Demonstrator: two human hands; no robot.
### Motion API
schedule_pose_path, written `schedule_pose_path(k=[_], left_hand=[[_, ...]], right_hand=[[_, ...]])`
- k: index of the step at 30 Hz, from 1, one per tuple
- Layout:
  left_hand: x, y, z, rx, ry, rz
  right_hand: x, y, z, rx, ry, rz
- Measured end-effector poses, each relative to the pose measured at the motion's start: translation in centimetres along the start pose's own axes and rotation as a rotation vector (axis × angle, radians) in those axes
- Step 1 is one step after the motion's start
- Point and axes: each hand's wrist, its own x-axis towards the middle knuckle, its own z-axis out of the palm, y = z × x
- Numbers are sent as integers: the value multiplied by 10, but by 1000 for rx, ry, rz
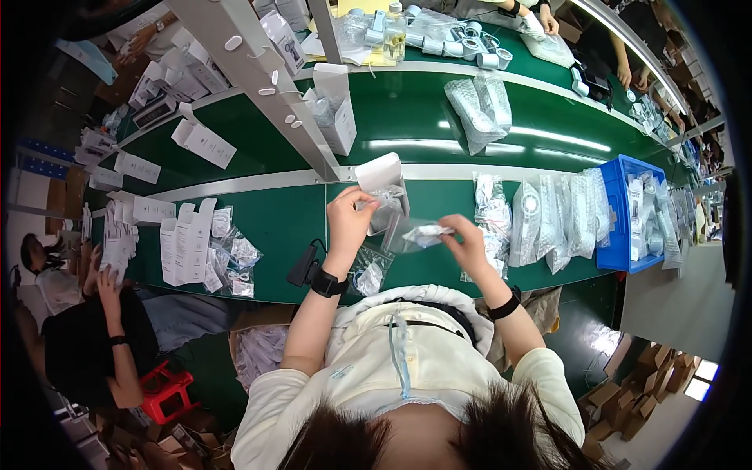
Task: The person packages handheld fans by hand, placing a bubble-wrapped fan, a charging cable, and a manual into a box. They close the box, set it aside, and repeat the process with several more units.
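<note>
In front of me an open white box (381, 170) stands with its lid flap raised, and clear bubble wrap (389, 196) shows in its mouth. At the box's left side is my left hand (349, 222), closed, fingertips pinched by the wrap; what they grip I cannot make out. My right hand (468, 243) pinches the right end of a small clear plastic bag (415, 235) with a white item inside. That bag hangs tilted before the box and hides its lower front. Below lies another clear bag (366, 277) with white parts, near the table's front edge.
Several bubble-wrapped packs (540, 222) line up at the right, beside a blue bin (616, 211). Small bagged parts (492, 215) lie left of them. White cartons (188, 239) and bags (239, 252) are at the left. Beyond a metal post (266, 86) runs a green conveyor (407, 102). Co-workers' hands (110, 278) are nearby.
</note>
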Motion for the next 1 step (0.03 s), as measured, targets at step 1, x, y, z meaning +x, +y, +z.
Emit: schedule_pose_path(k=[1], left_hand=[[4, -6, -1, -6, -29, -25]], right_hand=[[8, -12, -10, 1, 99, -66]])
